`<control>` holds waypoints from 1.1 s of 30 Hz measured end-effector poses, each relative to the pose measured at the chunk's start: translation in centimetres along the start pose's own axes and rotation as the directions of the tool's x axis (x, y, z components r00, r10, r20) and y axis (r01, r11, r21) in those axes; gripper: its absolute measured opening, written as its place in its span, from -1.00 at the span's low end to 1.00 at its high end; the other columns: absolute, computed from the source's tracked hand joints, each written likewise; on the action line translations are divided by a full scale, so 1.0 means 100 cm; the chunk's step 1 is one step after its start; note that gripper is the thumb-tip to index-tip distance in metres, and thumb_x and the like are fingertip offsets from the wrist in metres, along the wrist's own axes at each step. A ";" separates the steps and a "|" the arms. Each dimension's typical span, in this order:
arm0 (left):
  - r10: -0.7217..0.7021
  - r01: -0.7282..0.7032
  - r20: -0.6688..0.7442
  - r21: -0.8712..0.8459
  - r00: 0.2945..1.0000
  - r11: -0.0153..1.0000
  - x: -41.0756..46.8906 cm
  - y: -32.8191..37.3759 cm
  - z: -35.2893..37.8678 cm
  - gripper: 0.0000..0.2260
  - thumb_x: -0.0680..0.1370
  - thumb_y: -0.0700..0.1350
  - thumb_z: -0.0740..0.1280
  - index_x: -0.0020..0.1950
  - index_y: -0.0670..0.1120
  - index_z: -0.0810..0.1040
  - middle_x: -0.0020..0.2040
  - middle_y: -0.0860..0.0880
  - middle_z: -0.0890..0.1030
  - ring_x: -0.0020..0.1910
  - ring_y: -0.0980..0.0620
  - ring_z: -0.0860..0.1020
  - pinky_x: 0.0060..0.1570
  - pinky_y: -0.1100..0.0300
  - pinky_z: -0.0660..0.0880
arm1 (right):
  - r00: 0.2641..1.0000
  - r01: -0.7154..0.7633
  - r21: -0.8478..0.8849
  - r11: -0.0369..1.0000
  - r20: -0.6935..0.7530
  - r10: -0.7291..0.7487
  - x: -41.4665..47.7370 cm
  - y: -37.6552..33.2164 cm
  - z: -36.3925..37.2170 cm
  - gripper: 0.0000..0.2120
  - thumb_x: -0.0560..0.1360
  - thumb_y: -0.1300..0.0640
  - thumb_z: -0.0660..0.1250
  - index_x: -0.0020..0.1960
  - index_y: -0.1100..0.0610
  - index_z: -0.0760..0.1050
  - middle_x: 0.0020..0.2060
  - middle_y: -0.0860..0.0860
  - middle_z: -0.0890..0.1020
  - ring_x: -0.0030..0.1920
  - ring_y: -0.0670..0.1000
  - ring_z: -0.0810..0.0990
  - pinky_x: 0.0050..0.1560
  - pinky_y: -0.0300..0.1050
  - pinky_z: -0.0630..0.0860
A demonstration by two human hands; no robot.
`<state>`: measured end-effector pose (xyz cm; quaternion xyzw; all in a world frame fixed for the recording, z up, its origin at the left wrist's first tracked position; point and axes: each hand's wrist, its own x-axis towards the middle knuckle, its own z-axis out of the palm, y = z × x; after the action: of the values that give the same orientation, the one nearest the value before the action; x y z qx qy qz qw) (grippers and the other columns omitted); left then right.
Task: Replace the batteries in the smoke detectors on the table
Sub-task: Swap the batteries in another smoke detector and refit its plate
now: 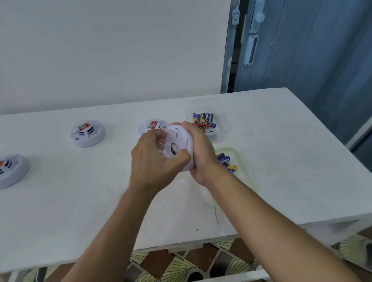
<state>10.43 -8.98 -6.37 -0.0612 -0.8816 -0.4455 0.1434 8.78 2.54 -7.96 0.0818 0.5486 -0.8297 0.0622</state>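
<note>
Two bare forearms reach up from the near edge of the white table (68, 211). At far left a smoke detector (4, 171) sits on the table with a red-labelled block on top, and a second detector (87, 134) of the same kind stands farther back. Next comes the left hand (156, 161), fingers curled over the back face of the held detector (176, 142), which is tilted on edge above the table. Its fingertips seem to pinch something near the lower rim, though blur makes this uncertain. A third detector (152, 125) sits just behind the hands. The right hand (200, 153) wraps around the held detector's right rim and grips it. Further right, a clear tray (222, 119) holds batteries (204, 119). A nearer tray (243, 163), partly hidden by the right wrist, holds other batteries (225, 161). A blue door (324, 42) stands at far right.
</note>
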 end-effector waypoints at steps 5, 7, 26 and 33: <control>-0.013 0.013 0.001 -0.010 1.000 1.000 -0.004 0.004 0.001 -0.48 0.24 0.10 0.37 0.16 -0.07 0.53 -0.02 0.10 0.58 -0.09 0.14 0.54 -0.15 0.37 0.45 | 0.995 0.037 -0.026 0.999 -0.088 -0.039 -0.005 -0.002 0.006 -0.49 0.20 -0.21 0.35 0.05 0.04 0.63 0.14 0.23 0.66 0.07 0.13 0.63 0.10 0.06 0.52; -0.041 0.041 -0.010 -0.027 0.999 0.999 -0.004 0.003 0.000 -0.50 0.26 0.12 0.36 0.14 -0.06 0.54 -0.02 0.09 0.60 -0.09 0.14 0.55 -0.15 0.34 0.47 | 0.995 0.051 -0.027 0.998 -0.084 -0.053 -0.004 -0.002 0.003 -0.49 0.18 -0.20 0.34 0.04 0.04 0.64 0.10 0.20 0.67 0.06 0.11 0.64 0.06 0.04 0.52; -0.115 -0.036 0.378 0.370 0.918 0.929 -0.021 -0.061 -0.001 -0.46 0.31 0.22 0.39 0.12 -0.11 0.46 -0.03 0.00 0.44 -0.06 -0.01 0.42 -0.15 0.18 0.30 | 0.983 -0.001 0.321 0.947 -0.175 0.061 -0.001 -0.008 -0.047 -0.67 0.55 -0.07 0.15 0.01 0.11 0.58 -0.12 0.11 0.62 -0.11 0.11 0.57 -0.10 -0.10 0.47; -0.093 -0.179 0.434 0.544 0.896 0.820 -0.020 -0.065 0.008 -0.47 0.34 0.26 0.36 0.08 -0.13 0.44 -0.04 -0.03 0.43 -0.05 -0.04 0.40 -0.06 0.10 0.44 | 0.985 0.000 0.388 0.922 -0.158 0.067 -0.004 -0.007 -0.059 -0.67 0.54 -0.06 0.15 -0.07 0.12 0.61 -0.12 0.13 0.60 -0.10 0.12 0.55 -0.05 -0.06 0.44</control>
<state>10.68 -12.18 -12.43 -0.1352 -0.9813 -0.1315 -0.0383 9.48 8.27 -9.53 0.1717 0.3762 -0.9104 0.0127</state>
